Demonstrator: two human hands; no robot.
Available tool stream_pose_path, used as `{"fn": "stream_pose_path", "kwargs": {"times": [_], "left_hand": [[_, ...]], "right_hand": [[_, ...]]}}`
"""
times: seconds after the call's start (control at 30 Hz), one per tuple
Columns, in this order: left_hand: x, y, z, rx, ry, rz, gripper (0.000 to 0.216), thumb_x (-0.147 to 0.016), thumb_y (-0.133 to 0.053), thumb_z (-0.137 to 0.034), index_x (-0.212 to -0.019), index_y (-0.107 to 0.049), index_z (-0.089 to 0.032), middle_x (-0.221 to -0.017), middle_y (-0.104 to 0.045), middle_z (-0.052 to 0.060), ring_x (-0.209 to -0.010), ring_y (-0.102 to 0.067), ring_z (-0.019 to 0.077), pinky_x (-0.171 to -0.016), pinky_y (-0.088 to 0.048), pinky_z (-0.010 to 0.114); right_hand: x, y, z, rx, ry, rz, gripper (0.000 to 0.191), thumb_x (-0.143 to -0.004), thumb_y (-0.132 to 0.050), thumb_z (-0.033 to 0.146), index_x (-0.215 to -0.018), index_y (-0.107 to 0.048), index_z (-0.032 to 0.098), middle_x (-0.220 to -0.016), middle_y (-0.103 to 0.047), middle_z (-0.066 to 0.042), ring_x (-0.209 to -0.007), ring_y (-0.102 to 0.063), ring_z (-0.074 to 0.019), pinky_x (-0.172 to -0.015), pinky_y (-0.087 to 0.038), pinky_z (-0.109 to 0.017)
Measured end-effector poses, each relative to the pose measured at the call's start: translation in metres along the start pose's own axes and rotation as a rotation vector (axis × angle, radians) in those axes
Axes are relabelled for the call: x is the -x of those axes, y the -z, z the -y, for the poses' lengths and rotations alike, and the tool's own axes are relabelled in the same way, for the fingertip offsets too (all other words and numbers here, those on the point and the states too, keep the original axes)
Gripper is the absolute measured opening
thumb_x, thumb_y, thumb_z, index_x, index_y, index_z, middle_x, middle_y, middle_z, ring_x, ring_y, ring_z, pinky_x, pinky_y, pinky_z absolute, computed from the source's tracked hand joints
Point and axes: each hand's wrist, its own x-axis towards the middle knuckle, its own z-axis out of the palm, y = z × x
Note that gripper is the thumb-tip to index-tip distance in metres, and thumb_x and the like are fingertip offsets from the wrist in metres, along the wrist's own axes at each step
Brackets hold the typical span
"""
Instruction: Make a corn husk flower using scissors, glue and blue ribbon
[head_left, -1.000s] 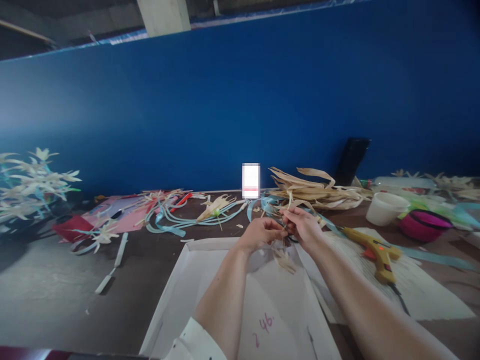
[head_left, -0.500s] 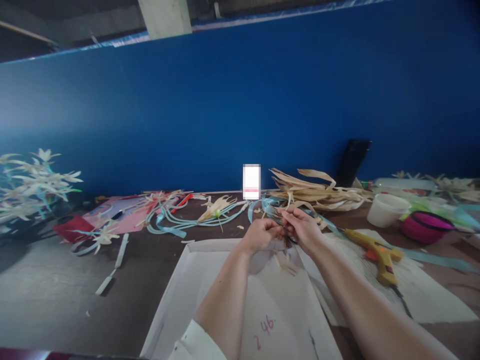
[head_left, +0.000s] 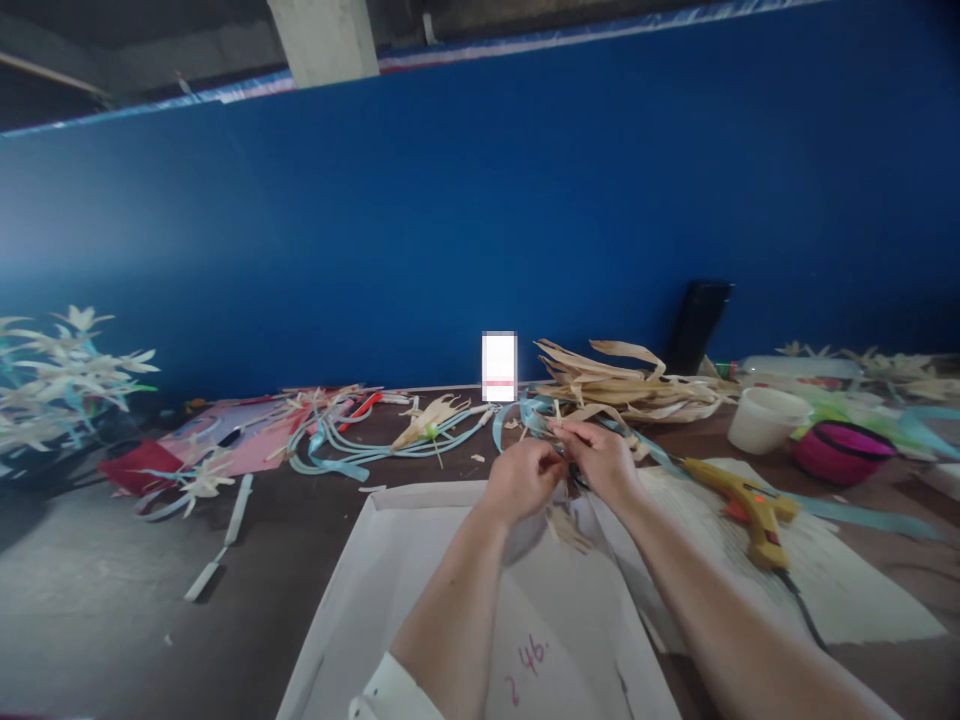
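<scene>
My left hand (head_left: 523,478) and my right hand (head_left: 602,461) meet above the far edge of a white cardboard sheet (head_left: 420,610). Both are closed in a pinch on a small dried husk piece (head_left: 564,458) held between them; its shape is mostly hidden by my fingers. Pale husk scraps (head_left: 568,527) lie on the sheet just below my hands. A pile of dried corn husks (head_left: 626,385) sits right behind my hands.
A yellow glue gun (head_left: 745,497) rests on a mat at the right, near a white cup (head_left: 762,419) and a pink bowl (head_left: 842,450). Blue ribbons (head_left: 352,450) and a husk flower (head_left: 431,417) lie left of centre. White husk flowers (head_left: 60,370) stand far left. A blue wall backs the table.
My hands stay pinched together, working the small piece; they have shifted slightly. The view has tilted a little.
</scene>
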Motion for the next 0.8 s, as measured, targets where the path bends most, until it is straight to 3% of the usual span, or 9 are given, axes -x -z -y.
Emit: {"fn": "stream_pose_path", "kwargs": {"times": [0.2, 0.33, 0.47, 0.57, 0.67, 0.8], "left_hand": [[0.001, 0.005, -0.005, -0.286, -0.219, -0.167, 0.010, -0.081, -0.052, -0.021, -0.082, -0.061, -0.017, -0.094, -0.060, 0.006, -0.093, -0.052, 0.0199, -0.084, -0.042, 0.032], [0.002, 0.010, -0.006, -0.359, -0.314, -0.249, 0.014, -0.085, -0.047, -0.021, -0.082, -0.060, -0.017, -0.120, -0.053, 0.007, -0.107, -0.047, 0.0222, -0.094, -0.040, 0.038], [0.000, 0.006, 0.001, -0.338, -0.293, -0.248, 0.014, -0.086, -0.044, -0.020, -0.086, -0.058, -0.016, -0.127, -0.050, 0.008, -0.111, -0.047, 0.0227, -0.094, -0.041, 0.039], [-0.001, 0.002, 0.007, -0.291, -0.276, -0.231, 0.015, -0.087, -0.043, -0.019, -0.092, -0.057, -0.016, -0.109, -0.059, 0.009, -0.103, -0.051, 0.0207, -0.091, -0.044, 0.037], [-0.001, 0.002, 0.006, -0.279, -0.278, -0.249, 0.017, -0.088, -0.041, -0.020, -0.089, -0.057, -0.015, -0.097, -0.060, 0.009, -0.098, -0.053, 0.0202, -0.088, -0.045, 0.036], [0.001, 0.010, -0.002, -0.302, -0.327, -0.269, 0.018, -0.089, -0.039, -0.020, -0.093, -0.057, -0.016, -0.124, -0.052, 0.009, -0.111, -0.048, 0.0214, -0.096, -0.041, 0.038]], "right_hand": [[0.000, 0.003, -0.012, 0.180, 0.116, 0.071, 0.024, -0.082, -0.054, 0.032, -0.097, -0.071, 0.024, -0.101, -0.070, -0.003, -0.097, -0.063, -0.0228, -0.088, -0.045, -0.035], [0.001, 0.002, -0.011, 0.289, 0.210, 0.119, 0.026, -0.085, -0.049, 0.029, -0.099, -0.069, 0.023, -0.097, -0.070, -0.004, -0.093, -0.063, -0.0214, -0.083, -0.046, -0.032], [0.004, 0.003, -0.004, 0.313, 0.286, 0.165, 0.026, -0.088, -0.045, 0.030, -0.101, -0.066, 0.023, -0.098, -0.069, -0.004, -0.093, -0.062, -0.0202, -0.081, -0.045, -0.030], [0.005, 0.005, -0.001, 0.306, 0.289, 0.158, 0.026, -0.088, -0.045, 0.031, -0.105, -0.063, 0.023, -0.097, -0.068, -0.004, -0.090, -0.062, -0.0196, -0.077, -0.045, -0.029], [0.005, 0.006, 0.000, 0.298, 0.248, 0.151, 0.028, -0.088, -0.047, 0.035, -0.109, -0.060, 0.021, -0.083, -0.067, -0.004, -0.074, -0.062, -0.0179, -0.068, -0.045, -0.027], [0.005, 0.007, 0.001, 0.317, 0.240, 0.137, 0.029, -0.087, -0.047, 0.036, -0.110, -0.057, 0.019, -0.072, -0.063, -0.002, -0.067, -0.059, -0.0171, -0.063, -0.042, -0.027]]}}
